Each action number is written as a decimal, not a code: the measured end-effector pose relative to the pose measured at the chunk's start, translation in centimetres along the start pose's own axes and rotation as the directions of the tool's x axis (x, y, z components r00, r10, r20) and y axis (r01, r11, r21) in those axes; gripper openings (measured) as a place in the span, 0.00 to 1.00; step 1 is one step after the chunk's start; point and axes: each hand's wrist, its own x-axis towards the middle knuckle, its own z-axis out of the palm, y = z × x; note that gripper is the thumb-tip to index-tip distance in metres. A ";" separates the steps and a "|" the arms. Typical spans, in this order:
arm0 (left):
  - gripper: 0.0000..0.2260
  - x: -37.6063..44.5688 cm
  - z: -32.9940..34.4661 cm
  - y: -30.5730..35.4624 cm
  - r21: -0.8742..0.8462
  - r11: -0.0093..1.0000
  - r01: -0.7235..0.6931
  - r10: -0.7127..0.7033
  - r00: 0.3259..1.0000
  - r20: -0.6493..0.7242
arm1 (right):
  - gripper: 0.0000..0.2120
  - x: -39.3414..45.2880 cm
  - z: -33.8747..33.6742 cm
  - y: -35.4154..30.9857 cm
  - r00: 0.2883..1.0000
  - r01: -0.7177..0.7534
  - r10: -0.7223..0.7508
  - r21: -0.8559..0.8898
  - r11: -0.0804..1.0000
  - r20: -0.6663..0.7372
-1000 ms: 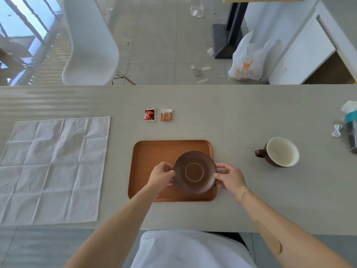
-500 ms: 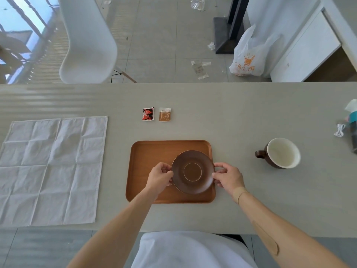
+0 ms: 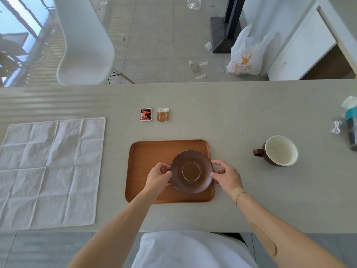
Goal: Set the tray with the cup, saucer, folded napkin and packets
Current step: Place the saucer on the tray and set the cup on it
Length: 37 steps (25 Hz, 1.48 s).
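The grey table (image 3: 231, 113) carried a wooden tray (image 3: 150, 157) near its front edge, with two packets (image 3: 154, 114) just behind it. An unfolded napkin (image 3: 50, 171) lay at the left, a cup (image 3: 278, 150) at the right, and a white cord (image 3: 336, 127) and dark container (image 3: 352, 130) at the far right edge.

Trays: one tray (image 3: 150, 163)
Saucers: one saucer (image 3: 191, 171)
Cups: one cup (image 3: 278, 150)
Napkins: one napkin (image 3: 50, 171), unfolded
Packets: two, red packet (image 3: 145, 114) and brown packet (image 3: 162, 114)
Chairs: one chair (image 3: 85, 41)
Plastic bags: one plastic bag (image 3: 246, 55)
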 end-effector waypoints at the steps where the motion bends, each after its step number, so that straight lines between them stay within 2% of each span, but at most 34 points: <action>1: 0.05 -0.1 0.0 0.0 0.003 1.000 0.001 -0.001 1.000 0.001 | 0.18 0.0 0.0 0.1 1.000 0.002 -0.002 0.001 1.000 0.004; 4: 0.05 -0.4 0.0 0.1 0.041 0.999 -0.016 0.017 1.000 -0.010 | 0.17 -0.2 -0.1 0.4 1.000 0.011 -0.011 -0.014 1.000 0.015; 7: 0.06 -0.9 0.3 0.7 0.186 0.974 -0.131 0.159 0.977 -0.145 | 0.15 -0.6 -0.7 0.9 0.999 0.038 -0.037 -0.061 0.997 0.016; 9: 0.04 -1.2 0.9 1.4 0.222 0.951 -0.215 0.253 0.954 -0.159 | 0.14 -1.0 -1.7 1.8 0.998 0.050 -0.053 -0.106 0.993 -0.023; 12: 0.03 -1.1 2.7 3.1 0.217 0.936 -0.278 0.289 0.957 -0.018 | 0.13 -1.7 -3.9 4.1 0.991 0.012 -0.032 -0.145 0.989 -0.134; 16: 0.05 -0.4 6.5 6.6 0.320 0.863 -0.392 0.329 0.915 0.234 | 0.16 -2.8 -7.5 7.4 0.966 -0.069 -0.031 -0.370 0.927 -0.256; 19: 0.01 0.5 10.1 9.4 0.355 0.816 -0.457 0.327 0.870 0.368 | 0.26 -3.5 -10.0 9.6 0.944 -0.153 -0.039 -0.540 0.828 -0.327; 20: 0.03 0.9 11.4 10.4 0.374 0.801 -0.467 0.309 0.858 0.409 | 0.31 -3.6 -10.5 10.3 0.938 -0.191 -0.022 -0.572 0.798 -0.345; 23: 0.12 1.5 15.6 13.2 0.449 0.765 -0.462 0.197 0.831 0.520 | 0.44 -3.5 -11.4 11.9 0.945 -0.293 0.148 -0.549 0.783 -0.293; 26: 0.17 1.8 19.5 15.4 0.415 0.783 -0.463 0.193 0.816 0.545 | 0.54 -2.7 -11.1 12.8 0.946 -0.316 0.240 -0.465 0.827 -0.216; 28: 0.16 1.8 21.4 16.2 0.376 0.799 -0.470 0.215 0.807 0.550 | 0.55 -2.2 -10.4 13.2 0.941 -0.327 0.241 -0.457 0.827 -0.238; 33: 0.09 2.2 23.8 16.1 0.352 0.847 -0.398 0.138 0.805 0.576 | 0.50 -1.8 -8.4 13.8 0.888 -0.379 0.150 -0.505 0.776 -0.435; 37: 0.07 2.8 24.0 15.9 0.286 0.893 -0.348 0.124 0.801 0.586 | 0.46 -1.6 -7.5 14.2 0.849 -0.394 0.075 -0.532 0.750 -0.523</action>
